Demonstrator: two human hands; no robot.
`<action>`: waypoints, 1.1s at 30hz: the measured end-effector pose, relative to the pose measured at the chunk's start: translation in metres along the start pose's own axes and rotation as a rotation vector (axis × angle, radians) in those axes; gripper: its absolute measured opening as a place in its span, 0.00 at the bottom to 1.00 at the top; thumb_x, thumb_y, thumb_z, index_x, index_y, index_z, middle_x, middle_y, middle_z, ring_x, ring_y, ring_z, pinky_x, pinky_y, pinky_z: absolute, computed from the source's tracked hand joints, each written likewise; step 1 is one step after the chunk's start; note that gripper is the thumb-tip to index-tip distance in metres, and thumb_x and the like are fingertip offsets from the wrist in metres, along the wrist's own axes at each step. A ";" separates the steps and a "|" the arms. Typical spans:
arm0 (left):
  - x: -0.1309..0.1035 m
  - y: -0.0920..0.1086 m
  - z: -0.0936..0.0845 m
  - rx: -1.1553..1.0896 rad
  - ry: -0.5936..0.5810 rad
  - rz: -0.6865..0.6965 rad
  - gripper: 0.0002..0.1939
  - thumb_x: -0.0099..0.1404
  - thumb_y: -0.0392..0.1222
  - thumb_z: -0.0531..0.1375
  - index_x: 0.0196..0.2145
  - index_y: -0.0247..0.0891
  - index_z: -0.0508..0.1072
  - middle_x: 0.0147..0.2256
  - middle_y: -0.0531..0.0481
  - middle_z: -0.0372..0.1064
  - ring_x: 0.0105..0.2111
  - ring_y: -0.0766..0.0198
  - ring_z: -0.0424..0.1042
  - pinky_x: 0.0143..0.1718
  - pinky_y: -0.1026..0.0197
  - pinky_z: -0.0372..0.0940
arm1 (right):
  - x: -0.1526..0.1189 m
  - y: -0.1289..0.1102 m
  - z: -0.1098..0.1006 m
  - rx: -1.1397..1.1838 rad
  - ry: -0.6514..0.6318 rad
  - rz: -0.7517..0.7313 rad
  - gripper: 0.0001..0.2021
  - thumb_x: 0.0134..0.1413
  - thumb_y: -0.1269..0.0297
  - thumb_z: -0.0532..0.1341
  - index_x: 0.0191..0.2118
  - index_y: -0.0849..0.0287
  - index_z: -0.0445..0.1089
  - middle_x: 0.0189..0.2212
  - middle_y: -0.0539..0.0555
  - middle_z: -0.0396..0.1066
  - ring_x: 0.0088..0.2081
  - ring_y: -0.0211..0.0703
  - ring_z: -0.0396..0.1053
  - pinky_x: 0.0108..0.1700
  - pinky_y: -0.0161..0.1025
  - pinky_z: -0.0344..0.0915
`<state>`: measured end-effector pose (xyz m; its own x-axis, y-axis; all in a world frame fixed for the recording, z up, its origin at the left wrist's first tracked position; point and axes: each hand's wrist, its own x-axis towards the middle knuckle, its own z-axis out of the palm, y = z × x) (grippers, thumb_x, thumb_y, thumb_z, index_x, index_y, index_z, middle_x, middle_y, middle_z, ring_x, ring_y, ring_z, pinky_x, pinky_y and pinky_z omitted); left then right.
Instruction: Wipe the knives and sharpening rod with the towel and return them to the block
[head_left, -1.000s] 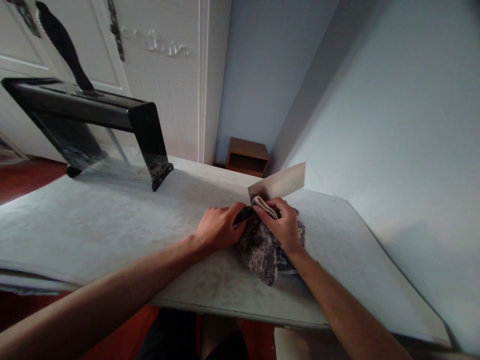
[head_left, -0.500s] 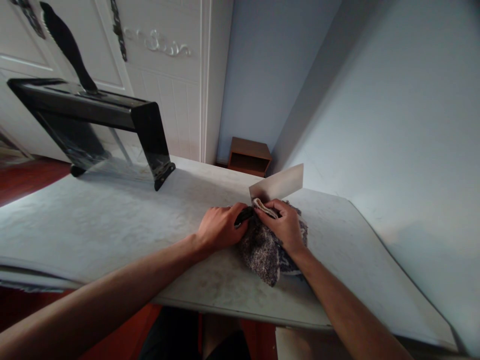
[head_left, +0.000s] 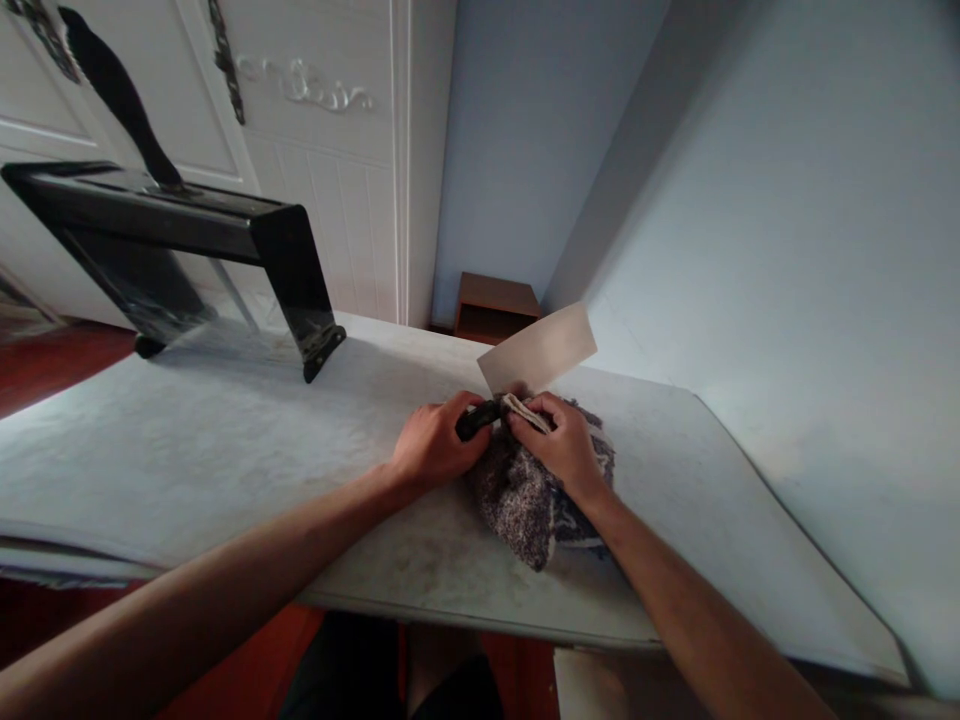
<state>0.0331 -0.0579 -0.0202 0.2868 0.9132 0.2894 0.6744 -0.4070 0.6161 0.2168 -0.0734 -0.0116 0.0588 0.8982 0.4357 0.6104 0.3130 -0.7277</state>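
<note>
My left hand is closed round the black handle of a cleaver. Its broad, flat metal blade is tilted and points away to the right, above the table's far edge. A speckled grey-brown towel with white trim is bunched under and beside the handle. My right hand pinches a folded edge of that towel between thumb and fingers, pressed close to where handle and blade meet. The rest of the towel hangs down onto the table, and my right hand hides part of it.
On the left of the white table stands a black-framed holder with clear panels and a black handle rising from it. Behind are a white cabinet and a small brown open box. A pale wall borders the right.
The cleaver blade has tipped and shifted slightly left, showing more of its flat face. Both hands keep their grips and have moved a little. The whole view has drifted slightly.
</note>
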 end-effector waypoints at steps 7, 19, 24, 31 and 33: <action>0.001 -0.001 0.000 -0.014 -0.001 -0.003 0.18 0.61 0.48 0.60 0.48 0.42 0.74 0.37 0.48 0.79 0.36 0.56 0.78 0.36 0.61 0.69 | -0.004 -0.004 -0.001 0.079 0.121 0.074 0.14 0.51 0.52 0.64 0.26 0.59 0.71 0.20 0.47 0.66 0.24 0.37 0.61 0.28 0.34 0.58; -0.002 0.001 0.004 0.200 -0.081 0.144 0.18 0.64 0.49 0.57 0.49 0.43 0.72 0.37 0.47 0.79 0.37 0.49 0.79 0.37 0.55 0.69 | -0.002 -0.002 0.001 0.010 0.092 0.010 0.13 0.49 0.55 0.65 0.24 0.58 0.71 0.19 0.47 0.68 0.23 0.37 0.63 0.28 0.34 0.58; -0.002 0.000 0.004 0.227 -0.080 0.161 0.17 0.64 0.49 0.56 0.49 0.43 0.72 0.36 0.46 0.79 0.37 0.49 0.79 0.36 0.55 0.69 | 0.000 -0.001 0.000 -0.013 0.045 -0.003 0.13 0.49 0.55 0.65 0.22 0.58 0.70 0.18 0.47 0.67 0.22 0.36 0.62 0.26 0.33 0.56; -0.003 0.000 0.004 0.205 -0.061 0.160 0.16 0.64 0.48 0.57 0.48 0.43 0.73 0.37 0.47 0.79 0.37 0.49 0.79 0.36 0.56 0.69 | 0.000 0.000 -0.002 -0.014 0.007 -0.002 0.14 0.49 0.55 0.65 0.21 0.57 0.66 0.18 0.46 0.66 0.21 0.35 0.60 0.25 0.33 0.55; -0.003 0.000 0.004 0.193 -0.054 0.153 0.16 0.64 0.48 0.57 0.48 0.43 0.73 0.37 0.48 0.79 0.38 0.50 0.79 0.36 0.56 0.69 | 0.000 0.001 -0.003 -0.022 -0.003 0.003 0.15 0.49 0.55 0.65 0.21 0.57 0.66 0.18 0.46 0.66 0.21 0.36 0.61 0.26 0.33 0.55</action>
<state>0.0347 -0.0602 -0.0241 0.4279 0.8431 0.3258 0.7362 -0.5342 0.4155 0.2193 -0.0736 -0.0106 0.0586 0.9000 0.4319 0.6272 0.3034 -0.7173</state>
